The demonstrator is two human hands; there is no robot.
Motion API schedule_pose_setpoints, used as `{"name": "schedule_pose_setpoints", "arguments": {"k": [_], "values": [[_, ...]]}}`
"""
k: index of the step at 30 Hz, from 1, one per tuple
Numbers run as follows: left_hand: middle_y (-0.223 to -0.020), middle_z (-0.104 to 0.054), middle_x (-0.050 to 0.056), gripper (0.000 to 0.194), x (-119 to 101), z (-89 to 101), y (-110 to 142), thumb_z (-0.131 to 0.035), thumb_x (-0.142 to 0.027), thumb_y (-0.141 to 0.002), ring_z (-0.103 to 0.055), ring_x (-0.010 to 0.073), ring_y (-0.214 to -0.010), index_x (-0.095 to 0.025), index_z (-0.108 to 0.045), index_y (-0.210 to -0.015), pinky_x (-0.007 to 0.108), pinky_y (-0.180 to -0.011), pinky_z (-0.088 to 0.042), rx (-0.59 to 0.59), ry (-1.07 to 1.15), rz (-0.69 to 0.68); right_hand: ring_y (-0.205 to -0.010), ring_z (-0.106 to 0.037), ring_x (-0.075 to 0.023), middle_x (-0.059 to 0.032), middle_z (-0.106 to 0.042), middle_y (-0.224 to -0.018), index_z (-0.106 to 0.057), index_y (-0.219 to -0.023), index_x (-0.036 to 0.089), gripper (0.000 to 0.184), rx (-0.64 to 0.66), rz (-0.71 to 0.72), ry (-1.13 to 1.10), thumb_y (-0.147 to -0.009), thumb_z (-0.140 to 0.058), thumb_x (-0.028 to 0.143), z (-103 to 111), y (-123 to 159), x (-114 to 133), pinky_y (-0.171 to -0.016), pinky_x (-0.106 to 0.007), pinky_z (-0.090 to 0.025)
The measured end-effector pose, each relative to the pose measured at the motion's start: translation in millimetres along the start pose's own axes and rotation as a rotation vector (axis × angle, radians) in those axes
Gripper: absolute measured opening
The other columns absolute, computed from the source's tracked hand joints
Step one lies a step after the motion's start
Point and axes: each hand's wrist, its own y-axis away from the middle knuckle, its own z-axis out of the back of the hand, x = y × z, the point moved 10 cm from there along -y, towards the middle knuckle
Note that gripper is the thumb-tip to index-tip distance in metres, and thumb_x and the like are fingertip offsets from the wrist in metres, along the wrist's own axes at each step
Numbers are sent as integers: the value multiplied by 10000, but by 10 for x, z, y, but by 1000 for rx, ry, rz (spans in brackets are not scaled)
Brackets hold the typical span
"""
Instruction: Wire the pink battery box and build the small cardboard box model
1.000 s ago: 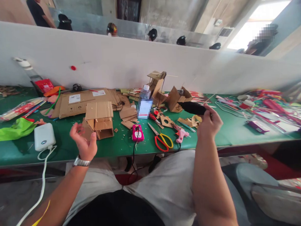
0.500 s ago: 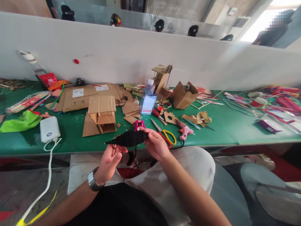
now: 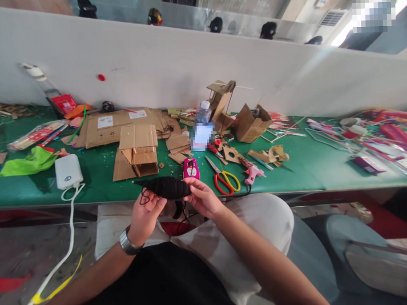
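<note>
Fingers (image 3: 149, 199) of the left hand (image 3: 142, 220) are bent beneath the tapering end of a black cord bundle (image 3: 168, 188), the thumb reaching up to its underside; how firmly they close on it cannot be told. A loose loop of cord hangs beside these fingers. The right hand (image 3: 207, 201) pinches the other, thicker end between thumb and fingertips. The bundle lies roughly level between the two hands, held up at the near edge of the green surface (image 3: 311, 166), with its tapering end toward the left.

Just beyond the bundle, close to that near edge, is a pink case (image 3: 191, 169) with a dark cord. To its right lie scissors (image 3: 227, 180) with one red and one yellow handle, then a pink glue gun (image 3: 253, 172). To its left stands an open cardboard structure (image 3: 139, 150), and further left, near the near edge, a white power bank (image 3: 69, 171) with a white cable, beside a bright green sheet (image 3: 28, 163).

Toward the far edge are flat cardboard (image 3: 122, 124), a clear bottle (image 3: 203, 113), a taller cardboard piece (image 3: 221, 103) and an open cardboard box (image 3: 252, 124). A purple box (image 3: 367, 164) lies toward the right, nearer the near edge.
</note>
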Motion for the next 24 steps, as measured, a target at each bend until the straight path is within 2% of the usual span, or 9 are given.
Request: {"name": "schedule_pose_setpoints", "arguments": {"k": [4, 7, 10, 14, 17, 19, 22, 24], "values": [[-1136, -742, 96, 411, -24, -128, 6, -806, -472, -878, -697, 258, -1194, -204, -655, -1151, 416, -1102, -530, 100, 50, -32, -828, -710, -108, 3, -712, -1022, -727, -1129, 223, 446, 66, -70, 21, -778, -947, 388, -61, 17, -202, -751, -238, -667], [-1272, -733, 117, 513, 54, -61, 22, -801, -492, -874, -665, 285, -1280, -202, -649, -1270, 431, -1145, -500, 52, 109, 24, -763, -711, -117, -5, -712, -984, -720, -1103, 197, 446, 117, -106, 81, -760, -962, 347, -127, 23, -337, -690, -258, -661], [-1247, -747, 108, 577, 163, 31, 47, -812, -507, -847, -715, 282, -1181, -210, -631, -1308, 417, -1050, -564, -16, 155, 125, -756, -712, -123, -26, -722, -974, -734, -1053, 169, 379, 138, -77, 150, -773, -952, 300, -166, 0, -351, -680, -245, -641], [-1102, -771, 81, 633, 268, -15, 105, -827, -487, -804, -775, 260, -886, -231, -580, -1328, 389, -783, -636, 14, 220, 278, -886, -707, -148, -29, -697, -1038, -732, -1165, 217, 364, 101, 33, 202, -862, -880, 357, -136, -27, -197, -714, -246, -631], [-995, -767, 68, 643, 329, -109, 173, -847, -446, -777, -753, 232, -739, -212, -574, -1311, 340, -639, -613, 91, 203, 368, -954, -687, -167, -53, -678, -1183, -673, -1363, 264, 574, 114, 51, 235, -845, -894, 374, -134, -2, -135, -703, -244, -618], [-915, -760, 65, 628, 380, -180, 226, -841, -435, -780, -740, 228, -697, -193, -584, -1299, 315, -589, -590, 161, 199, 416, -991, -678, -178, -75, -682, -1237, -607, -1468, 271, 706, 173, 41, 271, -839, -899, 397, -189, 31, -126, -770, -270, -618], [-836, -748, 67, 616, 450, -293, 304, -818, -428, -793, -717, 219, -629, -170, -600, -1309, 286, -523, -547, 281, 218, 469, -1142, -650, -202, -101, -656, -1360, -584, -1497, 270, 768, 243, 74, 319, -822, -911, 433, -287, 72, -61, -899, -292, -594], [-868, -752, 85, 579, 465, -366, 345, -787, -420, -820, -704, 209, -605, -166, -615, -1310, 279, -496, -530, 355, 260, 490, -1119, -660, -206, -108, -652, -1378, -640, -1427, 248, 729, 262, 62, 336, -794, -924, 469, -333, 74, -43, -831, -271, -594]]}}
